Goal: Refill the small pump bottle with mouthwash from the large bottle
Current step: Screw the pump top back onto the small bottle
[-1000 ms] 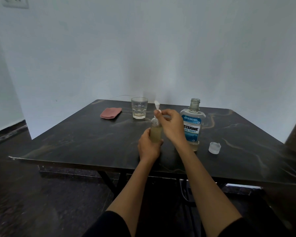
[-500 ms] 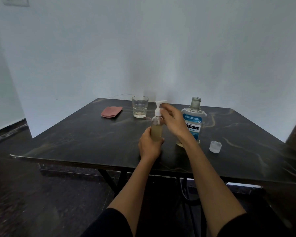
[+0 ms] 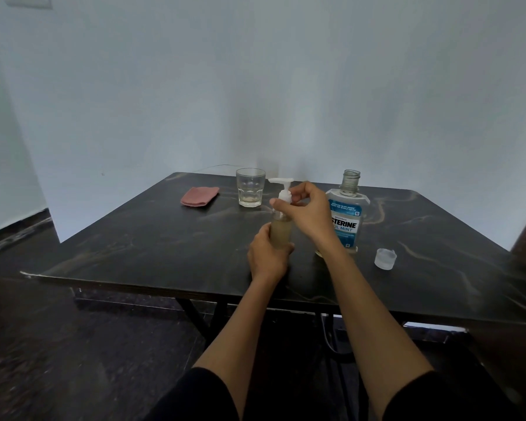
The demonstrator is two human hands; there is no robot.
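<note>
- Nearest, the left hand point(image 3: 268, 256) wraps the lower body of the small pump bottle point(image 3: 281, 230), which stands on the table point(image 3: 134, 247), likely to keep it from turning.
- Just above it, the right hand point(image 3: 308, 212) pinches the white pump collar point(image 3: 285, 196) between thumb and fingers, apparently screwing it down, so the refill looks done.
- Right of that hand, partly behind its wrist, the large bottle point(image 3: 348, 214) stands uncapped; its cap point(image 3: 385, 259) lies further right, within reach for closing.
- Beyond the left hand sit a glass point(image 3: 250, 187) and a pink cloth point(image 3: 199, 196).
</note>
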